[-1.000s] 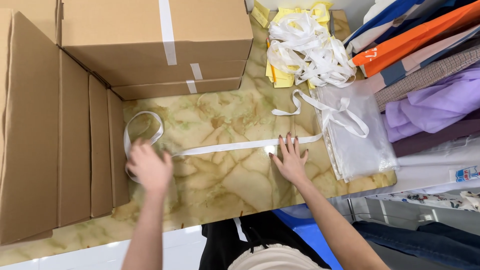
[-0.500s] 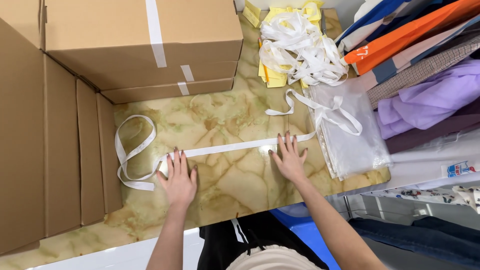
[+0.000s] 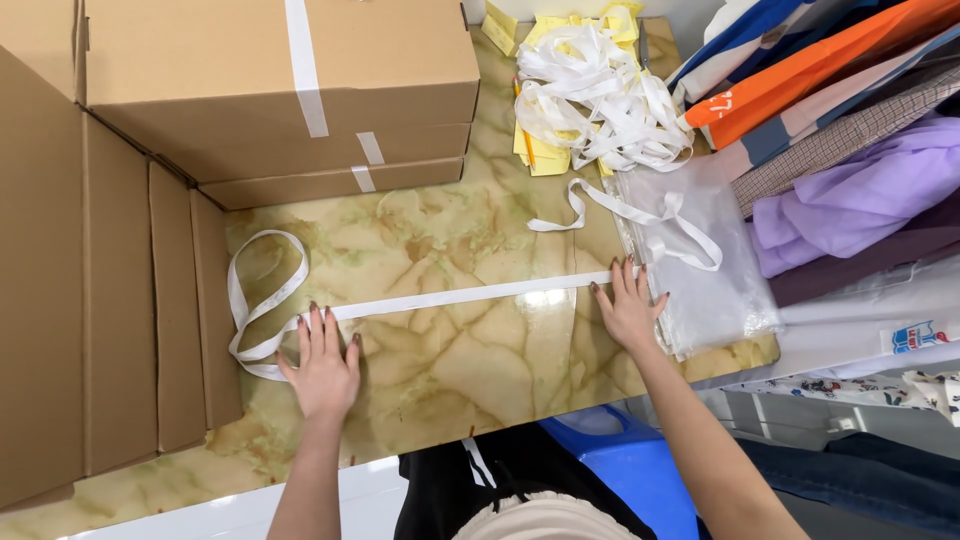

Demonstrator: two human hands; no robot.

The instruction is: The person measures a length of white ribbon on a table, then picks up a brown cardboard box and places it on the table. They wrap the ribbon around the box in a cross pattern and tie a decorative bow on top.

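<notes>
- Left hand [image 3: 325, 365] and right hand [image 3: 630, 310], both flat and open, grip nothing; they pin the white strap [image 3: 470, 295] straight across the marble table [image 3: 450, 370].
- The step looks like measuring or smoothing; the next move likely needs 1 end held firm.

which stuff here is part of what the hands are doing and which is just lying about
In use:
left hand and right hand, both flat on the white strap
marbled table

Lying about:
cardboard boxes
pile of white straps
clear plastic bag
folded clothes

Marbled green table [image 3: 450, 240] bears cardboard boxes [image 3: 280, 90], white strap [image 3: 440, 298], clear bag [image 3: 700, 270].
</notes>
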